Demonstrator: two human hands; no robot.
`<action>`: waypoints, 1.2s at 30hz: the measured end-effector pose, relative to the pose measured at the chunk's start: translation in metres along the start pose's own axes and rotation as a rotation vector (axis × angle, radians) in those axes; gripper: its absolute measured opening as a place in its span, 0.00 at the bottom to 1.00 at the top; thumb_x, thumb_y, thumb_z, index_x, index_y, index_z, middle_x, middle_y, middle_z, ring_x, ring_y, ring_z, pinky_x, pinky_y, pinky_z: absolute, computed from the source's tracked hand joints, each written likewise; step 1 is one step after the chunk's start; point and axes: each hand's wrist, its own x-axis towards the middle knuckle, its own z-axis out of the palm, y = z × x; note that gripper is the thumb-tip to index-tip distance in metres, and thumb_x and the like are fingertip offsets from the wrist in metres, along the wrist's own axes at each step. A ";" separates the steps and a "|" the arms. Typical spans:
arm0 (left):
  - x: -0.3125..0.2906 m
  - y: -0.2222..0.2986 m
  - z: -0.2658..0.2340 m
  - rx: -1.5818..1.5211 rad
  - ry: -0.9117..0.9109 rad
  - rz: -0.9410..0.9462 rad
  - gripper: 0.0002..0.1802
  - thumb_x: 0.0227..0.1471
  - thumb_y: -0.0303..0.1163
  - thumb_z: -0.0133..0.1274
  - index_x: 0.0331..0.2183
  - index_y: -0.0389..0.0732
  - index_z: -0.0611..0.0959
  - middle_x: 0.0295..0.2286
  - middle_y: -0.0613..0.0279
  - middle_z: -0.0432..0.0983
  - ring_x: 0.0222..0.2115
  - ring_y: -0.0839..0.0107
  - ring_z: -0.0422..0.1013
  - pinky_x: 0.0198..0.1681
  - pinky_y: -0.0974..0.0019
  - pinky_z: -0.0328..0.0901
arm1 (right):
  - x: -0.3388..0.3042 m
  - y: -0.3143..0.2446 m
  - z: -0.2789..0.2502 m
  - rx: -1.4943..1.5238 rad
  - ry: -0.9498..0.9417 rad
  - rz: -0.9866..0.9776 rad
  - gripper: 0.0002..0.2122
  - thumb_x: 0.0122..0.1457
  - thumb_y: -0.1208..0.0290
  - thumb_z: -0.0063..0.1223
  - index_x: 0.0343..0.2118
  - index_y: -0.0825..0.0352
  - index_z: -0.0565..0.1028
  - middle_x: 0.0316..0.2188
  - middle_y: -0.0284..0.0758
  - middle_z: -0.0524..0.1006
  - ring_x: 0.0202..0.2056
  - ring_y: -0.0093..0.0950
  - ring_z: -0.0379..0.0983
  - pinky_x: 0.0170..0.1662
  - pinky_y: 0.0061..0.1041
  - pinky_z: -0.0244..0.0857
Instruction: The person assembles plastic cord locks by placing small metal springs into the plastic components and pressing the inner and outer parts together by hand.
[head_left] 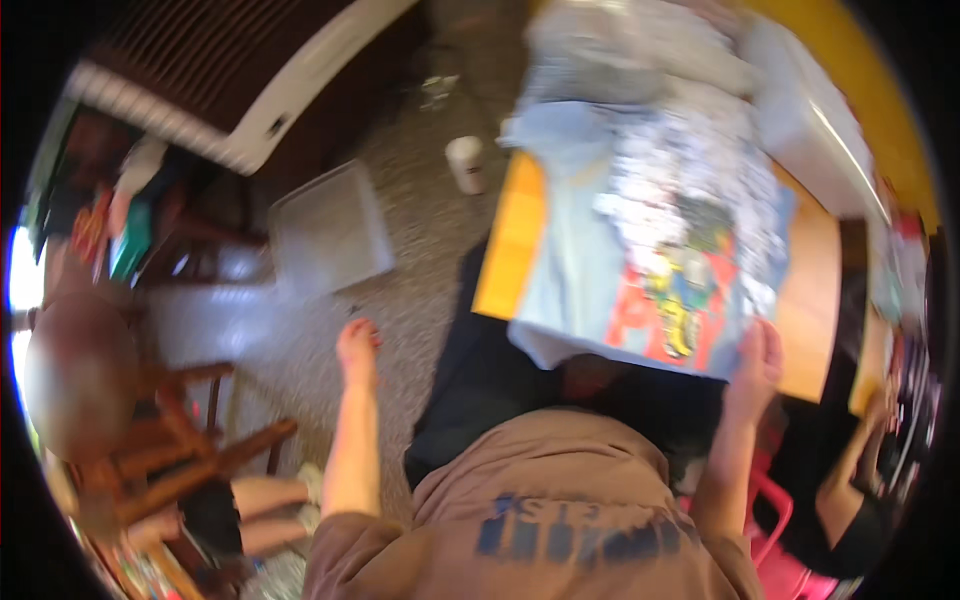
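A light blue garment [570,225] lies spread on the wooden table in front of me, its near edge hanging over the side. White shiny patches [660,150] and a red, yellow and dark picture [680,300] cover its front. My right hand [757,360] grips its near right corner, thumb and fingers closed on the cloth. My left hand [360,348] is held out to the left above the floor, apart from the garment. Its fingers are curled in; blur hides whether anything small is between them.
Clear plastic-wrapped bundles [640,50] are heaped at the table's far end, beside a white box-like thing [805,110]. A translucent tray [335,230] and a white cup [465,165] stand on the floor. Wooden chairs [200,460] and people sit at both sides.
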 end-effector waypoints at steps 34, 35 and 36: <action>-0.250 0.245 0.398 0.786 -0.981 1.761 0.07 0.37 0.25 0.54 0.26 0.39 0.78 0.24 0.61 0.71 0.26 0.62 0.67 0.31 0.61 0.59 | 0.013 -0.027 -0.011 0.049 -0.114 -0.484 0.08 0.39 0.80 0.59 0.25 0.67 0.74 0.20 0.32 0.72 0.21 0.28 0.69 0.22 0.23 0.60; -0.253 0.243 0.400 0.767 -1.027 1.762 0.07 0.37 0.25 0.55 0.26 0.39 0.78 0.24 0.61 0.70 0.26 0.62 0.67 0.31 0.62 0.58 | 0.013 -0.027 -0.011 0.053 -0.111 -0.500 0.08 0.39 0.80 0.59 0.25 0.67 0.74 0.20 0.32 0.72 0.20 0.27 0.69 0.22 0.23 0.60; -0.256 0.242 0.401 0.747 -1.072 1.762 0.07 0.37 0.26 0.55 0.26 0.39 0.78 0.23 0.61 0.70 0.26 0.63 0.67 0.31 0.62 0.58 | 0.013 -0.027 -0.011 0.053 -0.111 -0.499 0.08 0.39 0.80 0.59 0.25 0.67 0.74 0.20 0.32 0.72 0.20 0.27 0.69 0.22 0.23 0.60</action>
